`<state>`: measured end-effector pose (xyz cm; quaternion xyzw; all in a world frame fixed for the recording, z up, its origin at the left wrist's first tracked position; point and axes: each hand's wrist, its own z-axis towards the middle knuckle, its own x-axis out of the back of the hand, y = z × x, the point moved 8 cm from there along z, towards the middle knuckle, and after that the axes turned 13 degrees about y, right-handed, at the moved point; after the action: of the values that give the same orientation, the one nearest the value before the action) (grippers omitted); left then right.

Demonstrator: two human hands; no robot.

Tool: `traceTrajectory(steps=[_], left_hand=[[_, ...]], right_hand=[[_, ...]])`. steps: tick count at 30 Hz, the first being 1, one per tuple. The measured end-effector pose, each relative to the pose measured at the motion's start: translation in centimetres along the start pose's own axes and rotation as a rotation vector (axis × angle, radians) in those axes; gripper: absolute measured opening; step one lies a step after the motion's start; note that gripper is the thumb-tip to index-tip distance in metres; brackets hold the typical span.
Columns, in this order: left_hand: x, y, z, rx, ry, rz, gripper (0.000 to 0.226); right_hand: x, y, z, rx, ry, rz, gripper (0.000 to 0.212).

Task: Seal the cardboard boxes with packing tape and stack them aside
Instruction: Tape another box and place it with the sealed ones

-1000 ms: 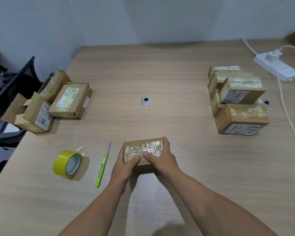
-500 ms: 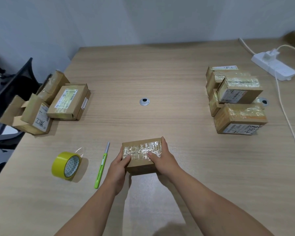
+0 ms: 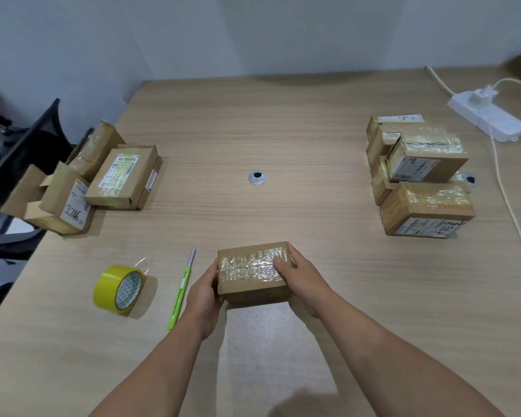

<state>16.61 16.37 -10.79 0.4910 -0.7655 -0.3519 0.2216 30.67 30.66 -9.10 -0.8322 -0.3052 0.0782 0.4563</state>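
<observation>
A small cardboard box (image 3: 250, 281) with clear tape across its top sits near the table's front middle. My left hand (image 3: 203, 291) grips its left end. My right hand (image 3: 303, 276) grips its right end, with the thumb lying on the taped top. A yellow roll of packing tape (image 3: 119, 288) stands on its edge to the left. Between the roll and the box lies a green utility knife (image 3: 181, 291). A stack of taped boxes (image 3: 420, 176) stands at the right. Several other boxes (image 3: 88, 179) lie at the left edge, some with flaps open.
A white power strip (image 3: 487, 120) with a plug sits at the back right, and its cable (image 3: 506, 191) runs along the right edge. A round metal grommet (image 3: 257, 178) marks the table's middle. A black chair (image 3: 18, 152) stands off the left side.
Both thumbs have slid outward along the taped top, from the middle toward the box's ends. The box has stayed in about the same spot.
</observation>
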Motion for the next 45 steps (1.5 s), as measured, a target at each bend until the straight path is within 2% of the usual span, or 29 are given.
traceTrajectory(steps=[2, 4, 6, 8, 11, 17, 20, 24, 28, 32, 35, 37, 41, 45], left_hand=[[0.0, 0.2, 0.1, -0.017, 0.065, 0.056, 0.035], [-0.1, 0.6, 0.5, -0.067, 0.129, 0.198, 0.049], [-0.3, 0.9, 0.6, -0.115, 0.198, 0.34, 0.061], [-0.4, 1.1, 0.6, -0.149, 0.252, 0.407, 0.049], [-0.6, 1.2, 0.7, -0.168, 0.265, 0.405, 0.027], [-0.2, 0.8, 1.3, -0.163, 0.263, 0.358, 0.028], [0.0, 0.5, 1.3, -0.145, 0.242, 0.317, 0.021], [0.2, 0.2, 1.0, -0.131, 0.211, 0.292, 0.019], [0.0, 0.7, 0.8, -0.147, 0.215, 0.275, 0.019], [0.4, 1.0, 0.9, -0.15, 0.223, 0.216, 0.025], [0.5, 0.8, 0.9, -0.095, 0.196, 0.099, 0.028], [0.4, 0.8, 0.6, -0.049, 0.181, -0.003, 0.028], [-0.3, 0.5, 0.0, 0.027, 0.155, -0.057, 0.024], [0.0, 0.1, 0.4, -0.049, 0.213, 0.164, 0.029]], right_hand=[[0.4, 0.1, 0.5, -0.016, 0.074, -0.085, 0.072], [0.0, -0.6, 0.5, 0.001, 0.128, -0.179, 0.05], [-0.5, -1.0, 0.4, 0.033, 0.188, -0.28, 0.053], [-0.8, -0.9, 0.6, 0.047, 0.238, -0.328, 0.056], [-0.7, -0.7, 0.6, 0.053, 0.224, -0.343, 0.051], [-0.3, -0.2, 0.9, 0.051, 0.179, -0.237, 0.047], [-0.2, 0.3, 1.2, 0.021, 0.166, -0.183, 0.049], [-0.1, 0.8, 1.4, -0.025, 0.152, -0.13, 0.03], [0.2, 0.4, 1.0, -0.032, 0.152, -0.11, 0.05], [1.1, 1.4, 1.2, -0.087, 0.164, -0.014, 0.047], [2.1, 2.2, 1.5, -0.134, 0.178, 0.071, 0.066], [2.4, 2.0, 0.9, -0.17, 0.155, 0.113, 0.069], [1.5, 1.2, 0.1, -0.2, 0.058, 0.284, 0.035], [1.0, 0.2, 0.0, -0.13, 0.064, 0.31, 0.031]])
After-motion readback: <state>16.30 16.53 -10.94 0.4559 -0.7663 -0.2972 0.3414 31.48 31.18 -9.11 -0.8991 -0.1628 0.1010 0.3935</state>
